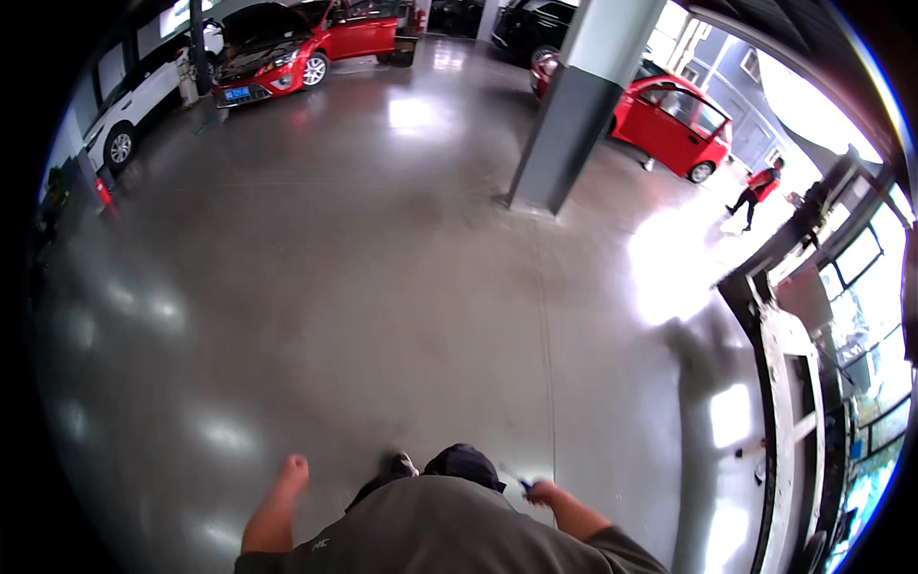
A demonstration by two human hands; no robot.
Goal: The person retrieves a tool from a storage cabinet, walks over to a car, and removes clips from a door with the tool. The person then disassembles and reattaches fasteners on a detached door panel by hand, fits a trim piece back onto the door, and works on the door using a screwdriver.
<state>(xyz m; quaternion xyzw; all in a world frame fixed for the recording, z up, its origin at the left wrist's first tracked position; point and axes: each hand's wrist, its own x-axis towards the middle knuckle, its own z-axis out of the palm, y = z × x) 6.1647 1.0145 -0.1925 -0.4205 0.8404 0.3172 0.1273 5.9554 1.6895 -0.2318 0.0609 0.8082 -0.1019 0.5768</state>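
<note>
My left hand [295, 469] hangs out to the left of my body over the grey floor. Its fingers are curled into a fist, and nothing shows in it. On the other side, my right hand [542, 493] is closed around a small screwdriver [525, 485] with a blue handle. Its thin shaft points forward and to the left, blurred against the floor. Neither hand touches anything else. Between them are my dark shirt [440, 526] and one shoe [405, 465].
A grey pillar [574, 134] stands ahead, right of centre. Far left are a red car [287, 62] with its bonnet up and a white car [134, 105]. Another red car [674, 120] and a walking person [760, 187] are far right. A white metal frame [789, 383] lines the right side.
</note>
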